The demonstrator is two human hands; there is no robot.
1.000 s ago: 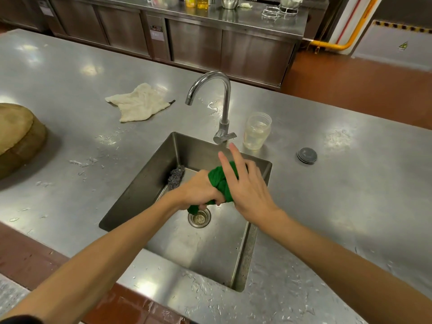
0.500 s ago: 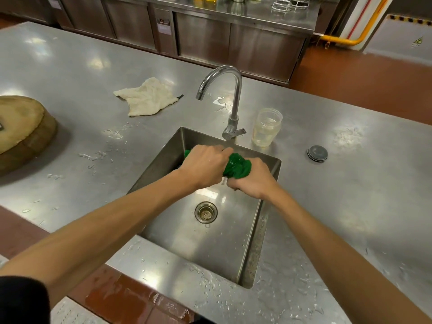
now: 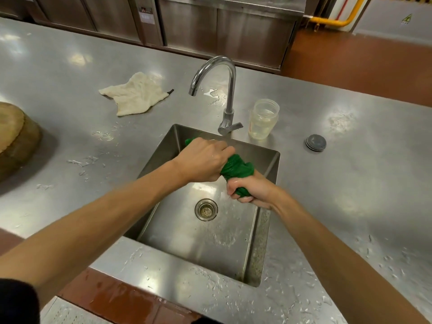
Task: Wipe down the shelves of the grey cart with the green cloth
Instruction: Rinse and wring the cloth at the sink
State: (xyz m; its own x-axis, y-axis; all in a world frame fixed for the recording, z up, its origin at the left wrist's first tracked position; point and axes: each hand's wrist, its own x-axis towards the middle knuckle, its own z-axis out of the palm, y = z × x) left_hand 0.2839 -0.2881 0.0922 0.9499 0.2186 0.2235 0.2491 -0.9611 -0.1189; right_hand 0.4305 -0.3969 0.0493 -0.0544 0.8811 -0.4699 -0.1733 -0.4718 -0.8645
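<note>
1. Over the sink [image 3: 253, 260], the fingers [image 3: 225, 149] of the left hand [image 3: 203, 161] are curled tight round one end of the cloth [image 3: 236, 169]. Those of the right hand [image 3: 256, 191] are clenched round the other end, lower and nearer the person. No finger is spread.
2. The cloth is bunched into a short, thick rope between the two fists. It is held in the air above the basin, up and right of the drain [image 3: 206, 209], and a green tip shows behind the left hand. It looks twisted, so wringing is probably the step in hand.
3. Judged from this, the cloth is soft, limp and light, though heavier while wet. The right hand glistens, so the grip may be slippery. Nothing about it is fragile.
4. Gripping the two ends suits wringing. For the shelves, folding it into a pad and pressing it flat under the palm should serve better.
5. The cart is not in view, so wiping seems not yet begun.
6. Behind the sink stands the tap [image 3: 230, 90], with a clear jar [image 3: 263, 119] just beside it and a round plug [image 3: 315, 142] further right. A white rag [image 3: 135, 94] and a wooden block [image 3: 16, 136] lie to the left on the wet counter [image 3: 350, 195].
7. No brand shows on the cloth. The panel [image 3: 147, 13] on the far cabinet and a triangular sign [image 3: 408, 19] are too small to read.
</note>
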